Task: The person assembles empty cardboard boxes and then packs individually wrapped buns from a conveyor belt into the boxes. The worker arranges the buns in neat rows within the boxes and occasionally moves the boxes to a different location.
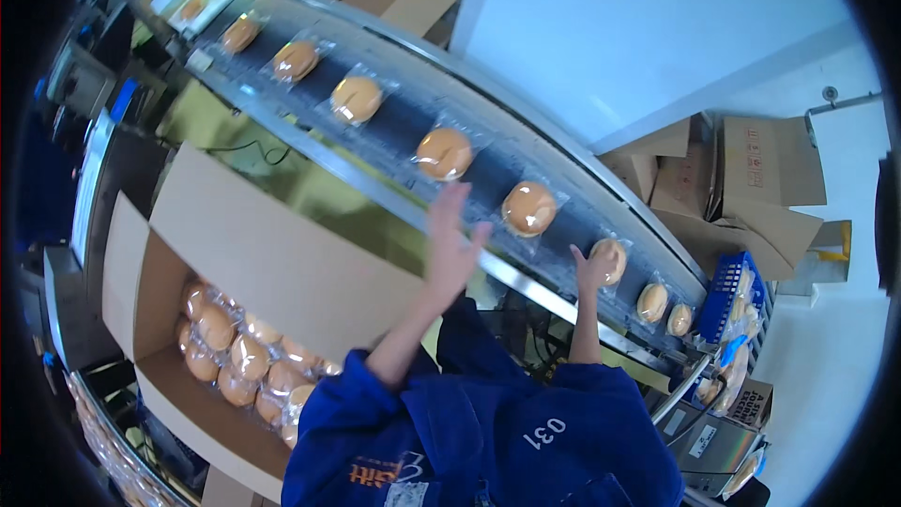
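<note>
My left hand [450, 250] is blurred, with fingers spread over the near rail of a conveyor belt [486, 186]. Its fingertips come close below a round bun in clear film [445, 153]; nothing is in its grasp. Farther right, my right hand [593, 271] overlaps another wrapped bun [616, 259] on the belt, thumb held away from it. Whether its fingers touch the film cannot be told. Between the hands lies a wrapped bun [529, 209]. Several more wrapped buns [356, 99] form a single row along the belt.
An open cardboard box [281, 239] with layers of wrapped buns [250, 358] stands at lower left. A blue plastic crate [719, 296] holding wrapped products is by the belt's right end. Cardboard boxes [746, 162] stand behind the belt, beside a large white panel [633, 28].
</note>
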